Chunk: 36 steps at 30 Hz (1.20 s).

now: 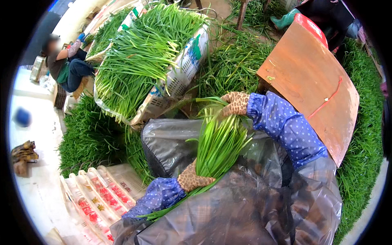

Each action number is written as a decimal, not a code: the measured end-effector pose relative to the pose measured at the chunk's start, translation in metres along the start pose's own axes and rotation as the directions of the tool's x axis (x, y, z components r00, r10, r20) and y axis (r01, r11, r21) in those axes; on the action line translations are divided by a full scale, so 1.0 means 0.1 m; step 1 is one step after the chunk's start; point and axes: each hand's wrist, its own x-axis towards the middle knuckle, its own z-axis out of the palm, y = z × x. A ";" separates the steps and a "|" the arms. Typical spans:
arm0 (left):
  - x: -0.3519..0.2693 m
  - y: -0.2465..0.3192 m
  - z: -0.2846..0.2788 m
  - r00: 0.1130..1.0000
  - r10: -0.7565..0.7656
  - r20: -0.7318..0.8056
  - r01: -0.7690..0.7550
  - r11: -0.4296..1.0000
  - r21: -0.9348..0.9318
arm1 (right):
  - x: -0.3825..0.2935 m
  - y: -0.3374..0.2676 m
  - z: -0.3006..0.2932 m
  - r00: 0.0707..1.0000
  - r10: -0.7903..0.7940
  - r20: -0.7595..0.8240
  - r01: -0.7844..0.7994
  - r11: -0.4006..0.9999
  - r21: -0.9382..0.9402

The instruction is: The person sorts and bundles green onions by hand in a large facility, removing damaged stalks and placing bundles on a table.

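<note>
My left hand [196, 178], in a leopard-print glove, is closed around a bunch of garlic chives [219, 144] above my lap, which a translucent plastic apron [214, 211] covers. The pale stem ends point up and away from me. My right hand [235, 104], gloved alike, is at the stem end with some loose green leaves at its fingers; the fingertips are blurred and partly hidden, so its grip is unclear. Blue polka-dot sleeves cover both forearms.
A white plastic crate [183, 70] heaped with chives stands ahead. At right is a brown board [315, 82] with a red tie. Loose leaves [235, 67] litter the floor. Stacked white crates [101, 196] lie lower left. A person [69, 64] sits upper left; another is partly visible upper right.
</note>
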 end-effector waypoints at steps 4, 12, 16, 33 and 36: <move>0.01 0.02 -0.01 1.000 0.005 -0.015 -0.004 1.000 0.028 | 0.03 -0.04 0.02 0.992 0.017 -0.129 -0.029 0.995 -0.095; 0.15 -0.01 -0.01 0.984 0.135 0.118 -0.172 0.891 0.420 | -0.03 -0.48 -0.70 0.916 -0.273 -0.294 0.151 0.913 -0.379; 0.11 0.11 0.06 0.996 0.050 0.069 -0.063 0.976 0.210 | 0.01 -0.74 -0.06 0.966 -0.048 0.253 0.211 0.711 -0.671; -0.22 -0.18 -0.46 0.959 0.185 0.213 -0.219 0.964 0.151 | 0.13 0.39 -0.31 0.939 0.027 -0.342 0.074 0.957 0.279; -0.18 -0.37 -0.73 0.834 0.243 0.495 -0.525 0.075 0.848 | 0.03 0.17 0.14 0.995 -0.040 -0.091 0.073 0.914 0.399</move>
